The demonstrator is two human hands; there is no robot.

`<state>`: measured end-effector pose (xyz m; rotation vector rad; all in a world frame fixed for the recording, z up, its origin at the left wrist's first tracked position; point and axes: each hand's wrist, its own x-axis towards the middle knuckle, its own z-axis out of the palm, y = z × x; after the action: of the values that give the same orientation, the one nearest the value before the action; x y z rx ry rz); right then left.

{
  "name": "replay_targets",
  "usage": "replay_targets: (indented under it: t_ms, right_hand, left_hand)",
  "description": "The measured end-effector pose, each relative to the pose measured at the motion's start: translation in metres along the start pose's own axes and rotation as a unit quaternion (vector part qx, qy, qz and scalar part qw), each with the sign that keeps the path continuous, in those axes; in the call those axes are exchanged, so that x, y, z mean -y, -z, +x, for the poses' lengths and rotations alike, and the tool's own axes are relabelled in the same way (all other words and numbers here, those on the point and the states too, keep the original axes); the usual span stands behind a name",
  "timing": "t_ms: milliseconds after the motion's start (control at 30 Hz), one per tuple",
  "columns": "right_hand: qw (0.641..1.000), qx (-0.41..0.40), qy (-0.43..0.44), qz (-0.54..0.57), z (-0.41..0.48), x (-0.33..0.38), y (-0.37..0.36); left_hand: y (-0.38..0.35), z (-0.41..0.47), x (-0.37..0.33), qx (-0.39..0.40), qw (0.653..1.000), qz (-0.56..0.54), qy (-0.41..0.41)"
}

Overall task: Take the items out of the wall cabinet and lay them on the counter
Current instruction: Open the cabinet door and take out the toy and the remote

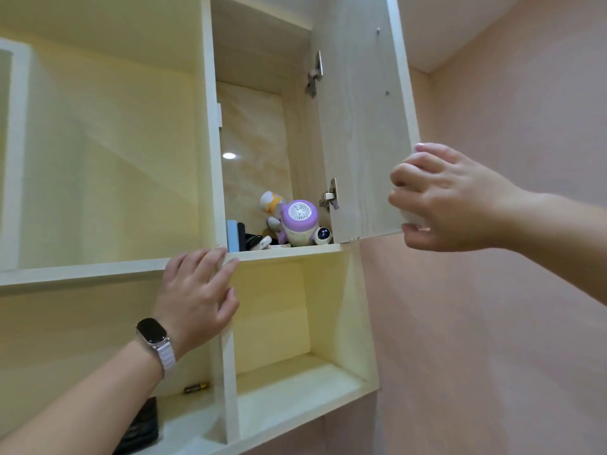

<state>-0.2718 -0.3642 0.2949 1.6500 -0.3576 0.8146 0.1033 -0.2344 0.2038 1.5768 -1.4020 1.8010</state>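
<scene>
Inside the wall cabinet (262, 126), the items (289, 224) sit bunched on the shelf, none lifted out yet, so the emptying seems barely begun. The right hand (440, 198) grips the open door (364, 126) edge; the left hand (197, 297) rests spread and empty against the shelf edge. Pink wall (492, 323) beyond; no counter shows.

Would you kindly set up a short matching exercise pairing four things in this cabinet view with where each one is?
Things:
1. right hand
2. left hand
3. purple-topped gadget
4. battery

Places:
A. on the lower left shelf
B. at the free edge of the open door
C. inside the open compartment, on its shelf
D. at the shelf's front edge, below the compartment

Pairs: 1-B, 2-D, 3-C, 4-A
</scene>
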Motion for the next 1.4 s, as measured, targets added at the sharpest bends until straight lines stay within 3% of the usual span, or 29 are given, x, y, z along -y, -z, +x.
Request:
replay_targets:
  t_ms: [167,267,333,600,733,900,1033,1167,1400]
  right_hand:
    - [0.993,0.106,-0.048,-0.028,-0.003,-0.003,-0.006]
    - [0.971,0.225,-0.065,-0.052,-0.002,-0.005,-0.005]
    - [0.962,0.259,-0.063,-0.061,0.001,-0.006,-0.008]
    - [0.978,0.194,-0.068,0.027,0.038,0.030,-0.042]
    - [0.975,0.142,-0.096,0.140,0.064,0.055,-0.068]
    - [0.914,0.050,-0.157,0.370,0.110,0.080,-0.100]
    - [0.876,0.002,-0.179,0.448,0.140,0.089,-0.129]
    - [0.889,0.017,-0.168,0.426,0.155,0.094,-0.154]
    - [0.892,0.055,-0.176,0.413,0.167,0.102,-0.173]
  left_hand:
    - [0.002,0.000,0.002,0.024,1.000,-0.005,-0.001]
    - [0.000,0.000,0.000,0.028,1.000,-0.007,0.003]
    - [-0.002,0.001,-0.002,0.021,1.000,-0.014,0.017]
    - [-0.005,0.017,-0.009,-0.039,0.998,-0.029,0.027]
    - [0.000,0.050,-0.014,-0.053,0.999,-0.010,0.009]
    - [-0.005,0.108,-0.014,0.026,0.998,0.052,-0.009]
    - [-0.014,0.144,-0.015,0.072,0.993,0.090,-0.037]
    - [-0.028,0.159,-0.018,0.127,0.985,0.116,0.017]
    - [-0.047,0.172,-0.019,0.276,0.932,0.231,0.051]
